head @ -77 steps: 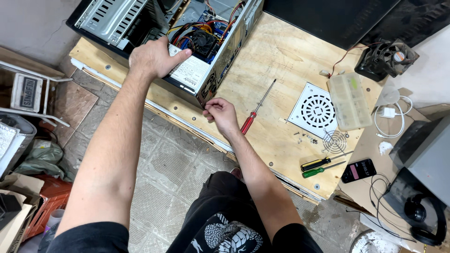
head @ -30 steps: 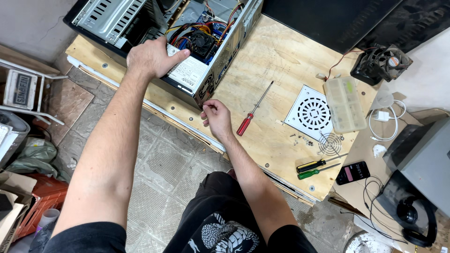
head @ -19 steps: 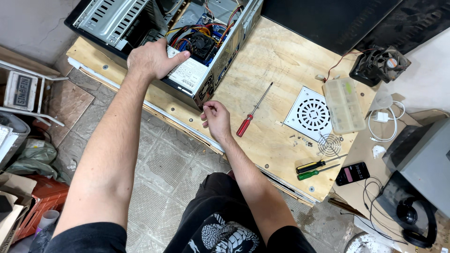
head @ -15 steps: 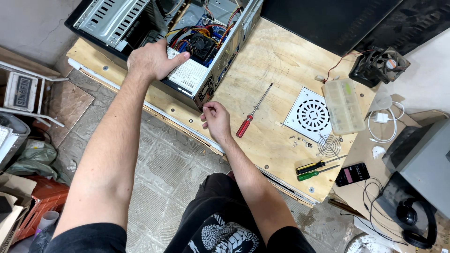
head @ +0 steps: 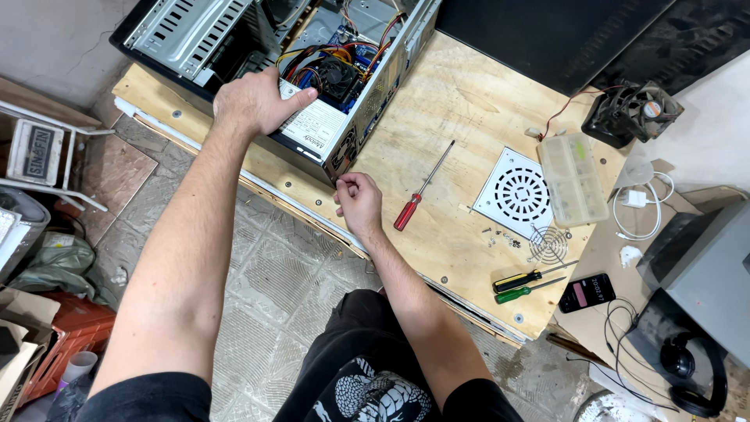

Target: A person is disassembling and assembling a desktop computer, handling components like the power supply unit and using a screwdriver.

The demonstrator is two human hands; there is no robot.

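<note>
An open computer case (head: 195, 35) lies on its side on a plywood tabletop (head: 461, 101). My left hand (head: 254, 101) rests flat on the power supply (head: 316, 125) inside the case. At the case's near corner my right hand (head: 358, 202) has its fingertips pinched together; whether a small screw is between them cannot be seen. A red-handled screwdriver (head: 422, 189) lies on the wood just right of my right hand.
A white vent grille (head: 512, 191), a clear parts box (head: 573, 180), loose screws (head: 500, 234), a wire fan guard (head: 547, 246), two screwdrivers (head: 527, 285), a phone (head: 587, 292) and a black fan (head: 633, 109) lie to the right. Crates and clutter stand on the tiled floor at left.
Both hands stay almost in place. My right hand has kept its pinch at the case's corner and shifted only slightly.
</note>
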